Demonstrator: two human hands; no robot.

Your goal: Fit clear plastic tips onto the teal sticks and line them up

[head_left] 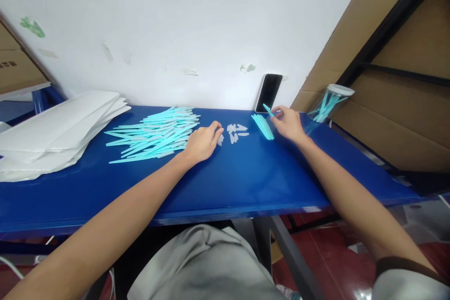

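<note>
A large loose pile of turquoise plastic sticks [154, 133] lies on the blue table [246, 178]. My left hand [203, 141] rests at the pile's right edge, fingers curled and pinched onto a small clear piece [220, 139]. Several more clear pieces [236, 132] lie just right of it. My right hand [288, 123] pinches one turquoise stick [269, 110] beside a small neat bundle of turquoise sticks [263, 126].
A stack of white sheets [59, 131] covers the table's left end. A black phone [269, 93] leans on the white wall. A clear jar [328, 102] with turquoise sticks lies tipped at the far right, beside cardboard [393, 117] and a black frame.
</note>
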